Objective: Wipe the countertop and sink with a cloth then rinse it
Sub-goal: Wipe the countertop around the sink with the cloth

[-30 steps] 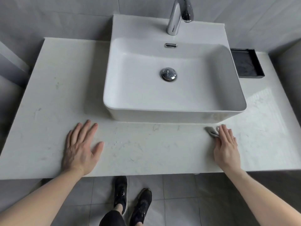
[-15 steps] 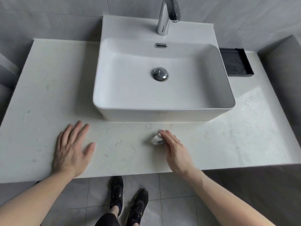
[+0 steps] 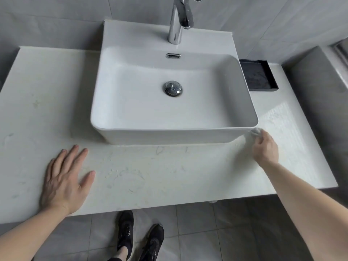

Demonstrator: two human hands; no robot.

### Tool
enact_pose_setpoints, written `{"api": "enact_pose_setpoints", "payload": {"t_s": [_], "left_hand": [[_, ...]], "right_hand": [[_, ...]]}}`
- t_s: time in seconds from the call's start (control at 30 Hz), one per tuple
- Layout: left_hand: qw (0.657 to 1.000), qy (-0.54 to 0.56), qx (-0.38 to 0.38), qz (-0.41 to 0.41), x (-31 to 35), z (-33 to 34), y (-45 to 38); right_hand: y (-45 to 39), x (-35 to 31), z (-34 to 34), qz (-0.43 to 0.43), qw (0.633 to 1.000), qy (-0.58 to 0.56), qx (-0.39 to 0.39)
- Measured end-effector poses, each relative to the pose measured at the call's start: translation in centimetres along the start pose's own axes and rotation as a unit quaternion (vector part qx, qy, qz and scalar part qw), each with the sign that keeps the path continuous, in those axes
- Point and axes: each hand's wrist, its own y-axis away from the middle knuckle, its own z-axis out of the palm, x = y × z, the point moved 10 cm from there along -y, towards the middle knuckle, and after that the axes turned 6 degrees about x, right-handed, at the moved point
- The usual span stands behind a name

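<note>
A white rectangular sink [image 3: 113, 132] stands on a pale marble countertop [image 3: 150, 176]. My right hand [image 3: 265, 147] grips a small whitish cloth [image 3: 255, 132] and presses it on the countertop at the sink's front right corner. Only a bit of the cloth shows past my fingers. My left hand [image 3: 65, 178] lies flat on the countertop at the front left, fingers spread, holding nothing. Wet streaks mark the counter in front of the sink.
A chrome tap [image 3: 178, 19] rises behind the basin, with a chrome drain plug [image 3: 172, 88] in the middle of it. A black tray [image 3: 260, 77] sits right of the sink. Grey walls enclose the counter. My black shoes [image 3: 139, 240] stand on the tiled floor below.
My right hand swept the cloth left along the counter's front strip, then back right to the sink's front right corner. My left hand stayed flat in place.
</note>
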Motion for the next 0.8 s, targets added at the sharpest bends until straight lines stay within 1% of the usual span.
{"api": "enact_pose_setpoints", "payload": {"t_s": [0.07, 0.13, 0.2, 0.27, 0.33, 0.37, 0.43, 0.5, 0.57, 0.6, 0.63, 0.67, 0.73, 0.8], "left_hand": [[1.000, 0.000, 0.004, 0.000, 0.1, 0.0, 0.0], [1.000, 0.000, 0.002, -0.002, 0.1, 0.0, 0.0], [1.000, -0.002, 0.000, -0.003, 0.0, 0.0, 0.0], [1.000, -0.005, -0.002, -0.007, 0.0, 0.0, 0.0], [1.000, -0.005, -0.003, -0.011, -0.1, 0.1, 0.0], [1.000, -0.004, -0.003, -0.010, -0.1, 0.1, 0.0], [1.000, -0.002, -0.003, -0.010, -0.1, 0.1, 0.0], [1.000, -0.004, -0.009, -0.014, -0.1, 0.1, 0.0], [1.000, -0.010, -0.019, -0.011, -0.1, 0.2, 0.1], [1.000, -0.011, -0.021, -0.009, -0.1, 0.2, 0.1], [1.000, -0.010, -0.023, -0.008, 0.0, 0.2, 0.1], [1.000, -0.010, -0.023, -0.007, -0.1, 0.2, 0.1], [1.000, -0.010, -0.023, -0.008, -0.1, 0.1, 0.1], [1.000, -0.010, -0.021, -0.009, -0.1, 0.2, 0.1]], "right_hand": [[0.6, -0.9, 2.5, -0.019, 0.999, 0.043, -0.021], [2.6, -2.0, 3.7, -0.033, 0.998, 0.053, -0.012], [5.9, -3.1, 4.4, -0.040, 0.999, 0.031, -0.014], [9.1, -3.7, 4.9, -0.026, 0.999, 0.004, -0.018], [12.6, -4.9, 5.1, -0.046, 0.999, -0.011, -0.021], [14.6, -5.9, 5.3, -0.077, 0.997, -0.016, -0.028], [19.2, -8.9, 6.1, -0.164, 0.983, -0.044, -0.067], [24.2, -12.5, 7.2, -0.259, 0.954, -0.063, -0.138], [27.7, -15.0, 7.9, -0.325, 0.922, -0.082, -0.191], [27.9, -15.4, 7.8, -0.324, 0.919, -0.106, -0.199], [27.2, -15.2, 7.3, -0.299, 0.924, -0.138, -0.194], [25.7, -14.5, 6.5, -0.265, 0.934, -0.167, -0.172], [21.8, -12.4, 3.8, -0.204, 0.952, -0.207, -0.098], [17.1, -9.2, 1.0, -0.148, 0.964, -0.219, -0.022]]}}
